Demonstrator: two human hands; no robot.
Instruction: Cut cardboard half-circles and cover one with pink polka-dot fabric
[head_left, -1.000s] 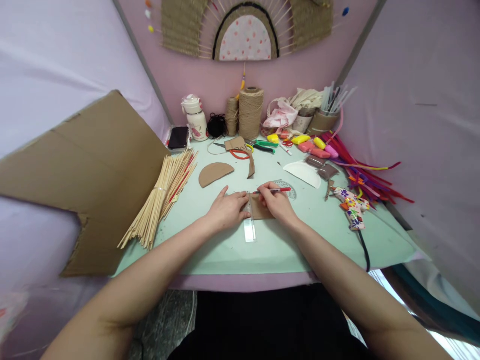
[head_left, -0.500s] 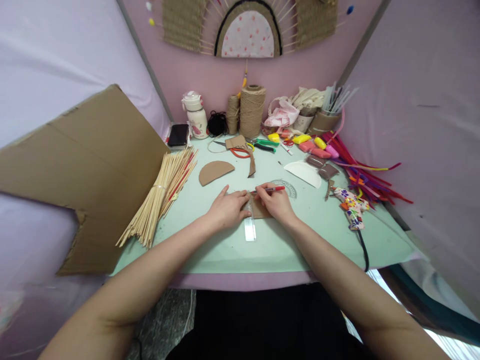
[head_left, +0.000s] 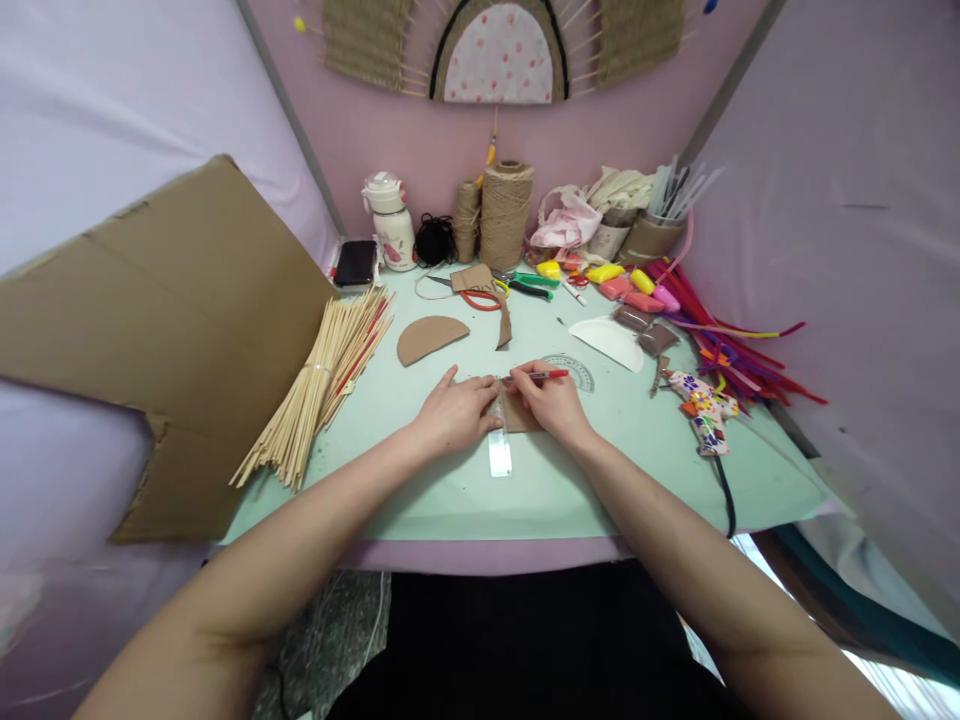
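Left hand [head_left: 456, 412] spread mostly flat, fingers on the clear ruler [head_left: 500, 458], and right hand [head_left: 551, 402] pinching a red pen [head_left: 556, 374], both work over a small cardboard piece [head_left: 523, 418] at the near middle of the table [head_left: 442, 500], left of the protractor [head_left: 576, 372]. The step in hand looks like marking along the ruler's edge; the next stroke would call for a firmly pinned ruler and steady pen tip
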